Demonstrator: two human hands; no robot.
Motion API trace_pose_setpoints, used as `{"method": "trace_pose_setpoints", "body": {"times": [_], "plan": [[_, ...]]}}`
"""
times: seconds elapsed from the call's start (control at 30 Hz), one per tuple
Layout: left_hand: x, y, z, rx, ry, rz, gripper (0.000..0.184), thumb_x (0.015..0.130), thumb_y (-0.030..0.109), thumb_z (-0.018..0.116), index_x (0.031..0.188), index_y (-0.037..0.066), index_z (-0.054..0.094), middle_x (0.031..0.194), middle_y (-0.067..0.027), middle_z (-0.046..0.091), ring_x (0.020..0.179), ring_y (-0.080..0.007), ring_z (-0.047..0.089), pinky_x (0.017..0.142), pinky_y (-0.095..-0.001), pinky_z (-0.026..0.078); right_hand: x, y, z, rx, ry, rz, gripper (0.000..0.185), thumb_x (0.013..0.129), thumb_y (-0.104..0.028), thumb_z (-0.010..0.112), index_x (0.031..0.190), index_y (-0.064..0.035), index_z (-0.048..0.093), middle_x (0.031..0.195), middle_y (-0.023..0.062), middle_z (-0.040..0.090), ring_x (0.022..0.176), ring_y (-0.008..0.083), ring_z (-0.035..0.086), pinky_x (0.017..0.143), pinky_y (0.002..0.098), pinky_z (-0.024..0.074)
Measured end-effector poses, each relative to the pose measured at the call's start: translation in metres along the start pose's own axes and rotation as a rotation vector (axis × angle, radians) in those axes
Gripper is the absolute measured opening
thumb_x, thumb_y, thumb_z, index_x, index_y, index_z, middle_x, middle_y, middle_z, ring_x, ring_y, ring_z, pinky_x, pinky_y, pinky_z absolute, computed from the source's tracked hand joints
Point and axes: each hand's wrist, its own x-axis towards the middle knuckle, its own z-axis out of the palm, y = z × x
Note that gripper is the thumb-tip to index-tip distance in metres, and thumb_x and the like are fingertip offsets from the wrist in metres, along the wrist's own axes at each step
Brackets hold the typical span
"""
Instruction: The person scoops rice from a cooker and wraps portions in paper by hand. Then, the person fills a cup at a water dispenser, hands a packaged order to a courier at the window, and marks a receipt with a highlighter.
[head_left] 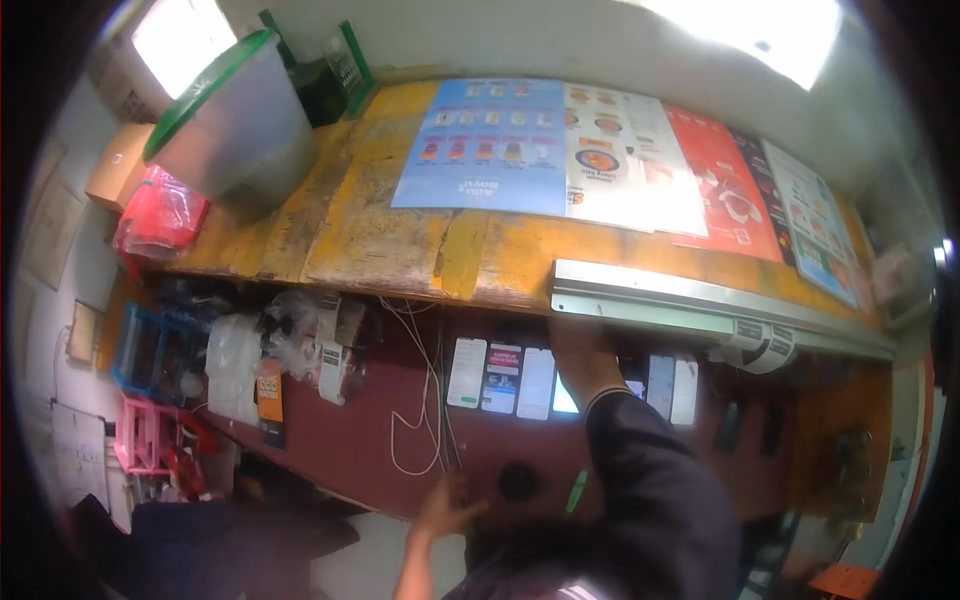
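Observation:
My right hand (580,345) reaches in a dark sleeve over a row of phones on the dark red lower surface, up to the underside of the shelf edge. Its fingers are hidden there, so what they hold cannot be seen. To its left lie a white-screened phone (467,372), a phone with a colourful screen (502,378) and a pale-screened phone (536,382). Several more phones, such as a white one (684,391), lie to its right. My left hand (450,510) is open at the front edge, near a round black object (517,482), its fingers apart.
Above is a worn yellow shelf (380,235) with a metal rail (640,300), menu sheets (480,150) and a green-rimmed bucket (235,130). A white cable (410,430) and a green object (577,492) lie below. Plastic bags (235,365) and a pink rack (145,435) stand left.

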Motion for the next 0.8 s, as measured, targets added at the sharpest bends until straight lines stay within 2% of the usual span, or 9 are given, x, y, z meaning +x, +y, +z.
{"method": "trace_pose_setpoints", "body": {"times": [0.1, 0.23, 0.27, 0.4, 0.53, 0.63, 0.7, 0.77, 0.8], "plan": [[0.073, 0.038, -0.036, 0.042, 0.024, 0.100, 0.076, 0.080, 0.025, 0.086, 0.143, 0.002, 0.049, 0.134, -0.0214, 0.062, 0.116, -0.0287, 0.066, 0.094, -0.0417, 0.055, -0.013, -0.006, -0.003, 0.063, 0.026, -0.042, 0.031, 0.100, -0.031, 0.060, 0.110, -0.0030, 0.068, 0.099, 0.0194, 0.072, 0.094, 0.0340, 0.069, 0.082, 0.0439, 0.0535], [0.240, 0.091, -0.059, 0.413, 0.154, 0.467, 0.053, 0.084, 0.025, 0.083, 0.125, 0.001, 0.061, 0.110, -0.0165, 0.072, 0.097, -0.0318, 0.070, 0.084, -0.0417, 0.056, -0.058, -0.047, -0.037, 0.266, 0.016, -0.205, 0.032, 0.100, -0.032, 0.061, 0.111, -0.0030, 0.069, 0.098, 0.0194, 0.072, 0.093, 0.0339, 0.069, 0.081, 0.0440, 0.0535], [0.323, 0.060, -0.068, 0.683, -0.033, 0.556, 0.055, 0.088, 0.023, 0.079, 0.134, 0.003, 0.060, 0.119, -0.0102, 0.069, 0.106, -0.0236, 0.067, 0.097, -0.0375, 0.053, -0.073, -0.056, -0.050, 0.316, -0.006, -0.244, 0.033, 0.100, -0.033, 0.061, 0.111, -0.0030, 0.069, 0.098, 0.0194, 0.072, 0.093, 0.0339, 0.069, 0.081, 0.0440, 0.0535], [0.402, 0.079, -0.052, 1.081, -0.040, 0.271, 0.053, 0.091, 0.026, 0.074, 0.135, 0.003, 0.059, 0.121, -0.0107, 0.068, 0.108, -0.0240, 0.066, 0.098, -0.0380, 0.052, -0.143, -0.088, -0.098, 0.534, -0.091, -0.332, 0.034, 0.101, -0.034, 0.061, 0.112, -0.0031, 0.069, 0.097, 0.0194, 0.072, 0.091, 0.0338, 0.069, 0.080, 0.0440, 0.0534], [0.408, 0.089, -0.043, 1.118, -0.030, 0.188, 0.051, 0.094, 0.029, 0.070, 0.136, 0.004, 0.058, 0.124, -0.0112, 0.067, 0.111, -0.0245, 0.065, 0.100, -0.0385, 0.051, -0.189, -0.090, -0.091, 0.850, 0.292, -0.277, 0.031, 0.102, -0.031, 0.059, 0.112, -0.0026, 0.069, 0.095, 0.0213, 0.071, 0.087, 0.0323, 0.070, 0.076, 0.0445, 0.0533], [0.412, 0.087, -0.045, 1.095, -0.003, 0.154, 0.050, 0.096, 0.031, 0.066, 0.137, 0.004, 0.058, 0.126, -0.0115, 0.066, 0.113, -0.0248, 0.064, 0.101, -0.0388, 0.050, -0.215, -0.070, -0.108, 1.103, 0.194, -0.280, 0.027, 0.103, -0.025, 0.057, 0.110, -0.0031, 0.071, 0.092, 0.0224, 0.070, 0.087, 0.0306, 0.070, 0.075, 0.0434, 0.0533], [0.408, 0.095, -0.043, 1.050, 0.016, 0.154, 0.050, 0.097, 0.033, 0.063, 0.138, 0.004, 0.057, 0.127, -0.0118, 0.066, 0.114, -0.0251, 0.063, 0.102, -0.0391, 0.049, -0.222, -0.061, -0.128, 0.769, -0.273, 0.220, 0.026, 0.102, -0.021, 0.055, 0.115, -0.0035, 0.069, 0.101, 0.0225, 0.069, 0.094, 0.0306, 0.070, 0.078, 0.0423, 0.0545], [0.410, 0.095, -0.043, 1.005, 0.041, 0.143, 0.050, 0.099, 0.034, 0.061, 0.138, 0.004, 0.057, 0.128, -0.0121, 0.065, 0.115, -0.0253, 0.063, 0.103, -0.0393, 0.049, -0.226, -0.056, -0.084, 0.048, -0.636, -0.634, 0.026, 0.100, -0.022, 0.057, 0.114, -0.0035, 0.068, 0.102, 0.0228, 0.069, 0.095, 0.0330, 0.070, 0.080, 0.0423, 0.0555], [0.407, 0.097, -0.042, 0.975, 0.048, 0.142, 0.050, 0.099, 0.035, 0.060, 0.139, 0.004, 0.057, 0.129, -0.0122, 0.065, 0.116, -0.0254, 0.062, 0.103, -0.0394, 0.049, -0.257, -0.043, -0.086, 0.477, -0.650, -0.717, 0.023, 0.096, -0.013, 0.055, 0.112, -0.0029, 0.067, 0.103, 0.0246, 0.070, 0.099, 0.0391, 0.069, 0.084, 0.0501, 0.0540]]}}
